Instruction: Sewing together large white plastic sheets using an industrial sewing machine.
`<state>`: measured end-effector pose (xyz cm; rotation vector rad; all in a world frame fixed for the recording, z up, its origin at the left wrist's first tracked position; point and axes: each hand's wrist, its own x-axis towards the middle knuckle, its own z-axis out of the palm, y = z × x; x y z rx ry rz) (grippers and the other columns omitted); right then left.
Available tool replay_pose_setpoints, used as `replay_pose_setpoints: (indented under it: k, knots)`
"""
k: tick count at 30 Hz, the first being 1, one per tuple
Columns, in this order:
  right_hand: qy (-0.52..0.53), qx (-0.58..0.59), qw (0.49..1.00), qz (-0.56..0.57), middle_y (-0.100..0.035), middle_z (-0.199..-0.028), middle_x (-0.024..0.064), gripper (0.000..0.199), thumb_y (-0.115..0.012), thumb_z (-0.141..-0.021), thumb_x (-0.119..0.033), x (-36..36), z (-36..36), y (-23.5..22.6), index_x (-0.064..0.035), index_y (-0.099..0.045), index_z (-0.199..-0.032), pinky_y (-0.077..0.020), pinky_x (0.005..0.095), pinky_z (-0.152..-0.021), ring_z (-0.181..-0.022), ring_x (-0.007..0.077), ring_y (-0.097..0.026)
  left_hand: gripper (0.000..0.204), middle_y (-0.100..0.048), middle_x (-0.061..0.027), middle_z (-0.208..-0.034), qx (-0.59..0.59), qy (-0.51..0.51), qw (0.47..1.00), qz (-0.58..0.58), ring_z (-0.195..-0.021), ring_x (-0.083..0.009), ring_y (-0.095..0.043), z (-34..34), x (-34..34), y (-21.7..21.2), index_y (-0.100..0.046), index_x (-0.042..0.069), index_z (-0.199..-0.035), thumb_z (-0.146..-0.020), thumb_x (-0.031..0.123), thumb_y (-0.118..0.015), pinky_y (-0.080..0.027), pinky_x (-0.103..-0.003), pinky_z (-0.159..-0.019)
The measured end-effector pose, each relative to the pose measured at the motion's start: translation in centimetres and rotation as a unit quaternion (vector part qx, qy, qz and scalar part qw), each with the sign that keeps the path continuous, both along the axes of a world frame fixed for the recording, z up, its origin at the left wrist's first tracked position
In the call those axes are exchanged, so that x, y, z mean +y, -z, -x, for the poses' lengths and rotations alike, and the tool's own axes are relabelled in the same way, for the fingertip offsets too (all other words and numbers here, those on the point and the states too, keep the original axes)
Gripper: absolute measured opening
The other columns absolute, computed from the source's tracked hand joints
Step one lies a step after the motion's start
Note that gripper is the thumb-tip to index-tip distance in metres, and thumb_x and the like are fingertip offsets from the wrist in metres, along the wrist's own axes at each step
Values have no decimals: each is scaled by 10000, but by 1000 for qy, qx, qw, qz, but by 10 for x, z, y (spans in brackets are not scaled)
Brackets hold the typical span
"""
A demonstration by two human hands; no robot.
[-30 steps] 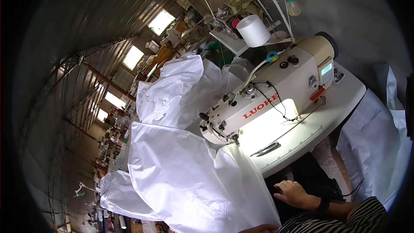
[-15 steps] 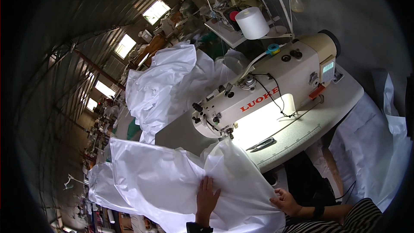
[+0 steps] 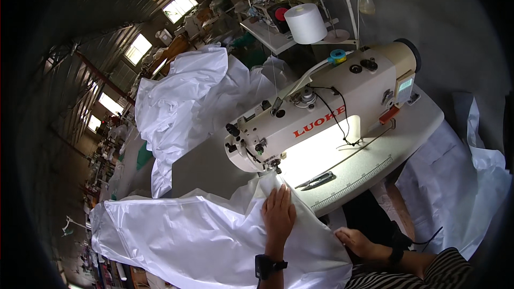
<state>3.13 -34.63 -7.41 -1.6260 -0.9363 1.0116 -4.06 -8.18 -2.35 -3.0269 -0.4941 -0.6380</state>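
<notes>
A large sheet of shiny white fabric (image 3: 193, 230) spreads over the near side of the sewing machine (image 3: 321, 123), one corner reaching up to the needle and presser foot (image 3: 274, 166). My left hand (image 3: 279, 213) lies flat on that corner just below the presser foot, fingers stretched toward it. At the fabric's right edge, off the table's front, my right hand (image 3: 356, 242) is closed with the edge pinched in its fingers. A pair of thread snips (image 3: 317, 181) rests on the lit machine bed, right of the needle.
More white fabric (image 3: 182, 96) is heaped behind the machine head. A white thread cone (image 3: 305, 24) stands on a holder at the back. Further white cloth (image 3: 450, 182) hangs at the right. A ruler strip (image 3: 353, 182) runs along the table's front edge.
My left hand has slid up and right over the fabric, close to the presser foot. The fabric's far left edge has dropped lower. My right hand keeps its hold on the edge.
</notes>
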Motion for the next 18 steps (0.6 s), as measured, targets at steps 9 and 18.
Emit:
replay_pose_setpoints:
  k: [9, 18]
  knots:
    - [37, -40, 998, -43, -668, -1008, 234, 359, -545, -979, -242, 58, -5, -22, 22, -548, -1222, -526, 380, -804, -950, 364, -670, 377, -560, -77, -1360, -15, -15, 1000, 15, -1284, -281, -480, -1, -3, -1, -619, 101, -1252, -901, 223, -550, -332, -454, -1060]
    - [73, -245, 963, -91, -680, -808, 165, 381, -518, -946, -181, 91, -11, -51, 45, -563, -1249, -550, 405, -653, -713, 331, -688, 355, -574, -91, -1335, -19, -2, 1000, 6, -1250, -289, -508, 2, -2, -6, -632, 105, -1231, -895, 201, -570, -370, -454, -1042]
